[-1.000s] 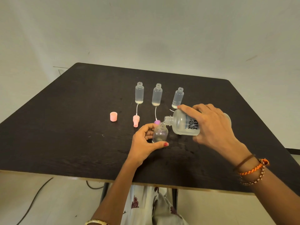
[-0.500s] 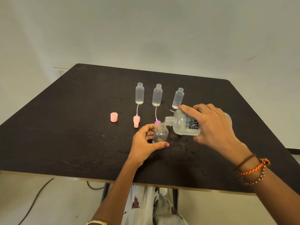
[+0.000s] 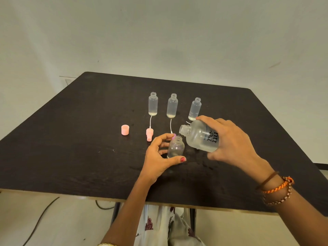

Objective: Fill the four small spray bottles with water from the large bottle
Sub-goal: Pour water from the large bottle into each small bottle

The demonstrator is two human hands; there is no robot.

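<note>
Since a second ago, our right hand (image 3: 232, 141) has raised the neck of the large bottle (image 3: 200, 137) slightly; its mouth now sits just above and right of the small bottle (image 3: 176, 147), tilted leftward. We curl that hand's grip round the large bottle's body. Our left hand (image 3: 158, 158) holds the small bottle upright on the bench (image 3: 71, 139), thumb in front and fingers behind, a narrow grip closed on it. Three more small bottles (image 3: 171, 106) stand open in a row behind, well apart. Between them and us lie a pink spray top (image 3: 149, 134) with its tube, and farther left a pink cap (image 3: 125, 129).
</note>
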